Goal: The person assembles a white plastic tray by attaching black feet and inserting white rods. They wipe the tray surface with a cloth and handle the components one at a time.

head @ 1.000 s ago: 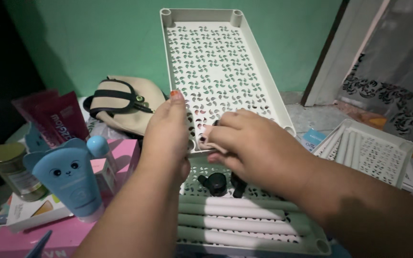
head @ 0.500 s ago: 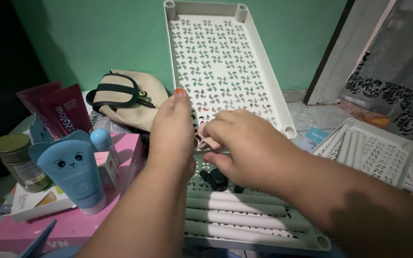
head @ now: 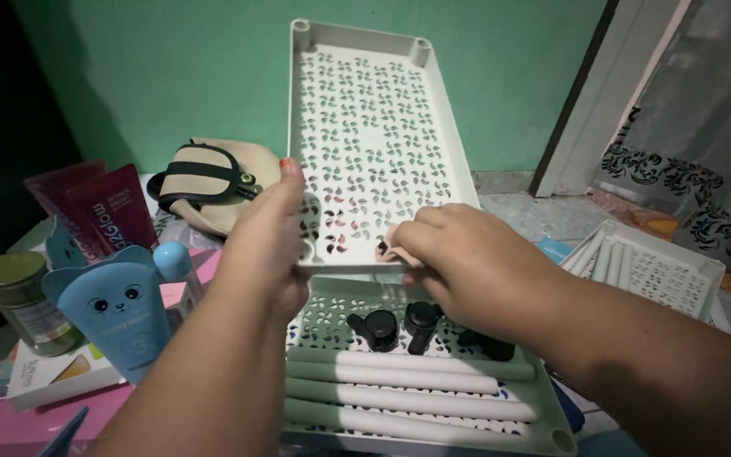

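A green wall backs the cluttered surface. The left hand and right hand, fingers closed, grip a tilted perforated tray.

Perforated tray tilted higher; left hand shifted up its edge.

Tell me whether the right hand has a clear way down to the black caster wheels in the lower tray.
Probably yes. The right hand grips the upright tray just above the black wheels, which lie uncovered in the lower tray; it must release first.
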